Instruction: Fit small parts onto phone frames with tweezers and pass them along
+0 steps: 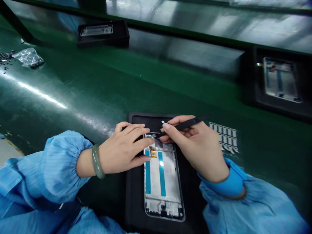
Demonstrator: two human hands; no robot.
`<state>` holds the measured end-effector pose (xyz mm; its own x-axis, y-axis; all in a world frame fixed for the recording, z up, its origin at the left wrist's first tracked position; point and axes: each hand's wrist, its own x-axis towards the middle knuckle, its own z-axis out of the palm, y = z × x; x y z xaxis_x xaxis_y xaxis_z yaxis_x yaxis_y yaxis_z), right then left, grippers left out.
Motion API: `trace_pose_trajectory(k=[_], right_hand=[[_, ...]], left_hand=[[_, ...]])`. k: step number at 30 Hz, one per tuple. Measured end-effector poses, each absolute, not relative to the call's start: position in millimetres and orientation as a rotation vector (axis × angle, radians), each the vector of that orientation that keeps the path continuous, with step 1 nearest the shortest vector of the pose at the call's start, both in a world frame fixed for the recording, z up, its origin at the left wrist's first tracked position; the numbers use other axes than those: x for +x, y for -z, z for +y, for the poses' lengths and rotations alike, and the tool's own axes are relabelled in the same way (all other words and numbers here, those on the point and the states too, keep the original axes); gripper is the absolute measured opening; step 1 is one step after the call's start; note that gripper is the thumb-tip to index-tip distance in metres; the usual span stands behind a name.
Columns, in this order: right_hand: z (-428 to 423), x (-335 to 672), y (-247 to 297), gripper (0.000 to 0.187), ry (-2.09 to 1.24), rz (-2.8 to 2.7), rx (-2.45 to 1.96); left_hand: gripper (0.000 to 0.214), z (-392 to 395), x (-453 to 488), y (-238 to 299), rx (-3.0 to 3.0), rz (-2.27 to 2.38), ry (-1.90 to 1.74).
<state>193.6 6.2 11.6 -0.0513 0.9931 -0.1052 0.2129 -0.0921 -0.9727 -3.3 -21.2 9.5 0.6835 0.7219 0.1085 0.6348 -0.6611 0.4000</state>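
A phone frame [162, 182] with two blue strips lies in a black tray [135, 195] in front of me. My left hand [122, 149] rests on the frame's upper left edge, fingers stretched flat and pressing it down. My right hand [195, 146] pinches black tweezers [185, 124], whose tip points at the frame's top edge. A small white piece [162, 122] sits by my right fingertip. A green bangle [97, 161] is on my left wrist.
A sheet of small grey stickers [225, 136] lies right of the tray on the green belt [85, 87]. Two other black trays with frames stand at back left [102, 32] and far right [280, 81]. A plastic bag [28, 58] with small parts lies far left.
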Motion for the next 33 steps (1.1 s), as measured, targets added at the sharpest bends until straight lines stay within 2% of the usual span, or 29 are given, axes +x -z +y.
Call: trace_pose_trajectory(k=[4, 11, 16, 24, 33], right_hand=[[4, 193, -11, 0.02, -1.16, -1.422, -1.394], [-1, 196, -9, 0.018, -0.812, -1.5, -1.422], [6, 202, -8, 0.021, -0.983, -1.403, -1.312], [8, 205, -5, 0.017, -1.013, -1.546, -1.281], [10, 204, -8, 0.011, -0.784, -1.742, -1.334]], left_hand=[[0.032, -20, -2, -12, 2.643, 1.054, -0.331], [0.033, -22, 4, -15, 2.713, 1.092, -0.29], [0.035, -23, 2, -11, 2.669, 1.099, -0.337], [0.035, -25, 2, -10, 2.651, 1.1, -0.341], [0.034, -25, 2, -9, 2.646, 1.108, -0.36]])
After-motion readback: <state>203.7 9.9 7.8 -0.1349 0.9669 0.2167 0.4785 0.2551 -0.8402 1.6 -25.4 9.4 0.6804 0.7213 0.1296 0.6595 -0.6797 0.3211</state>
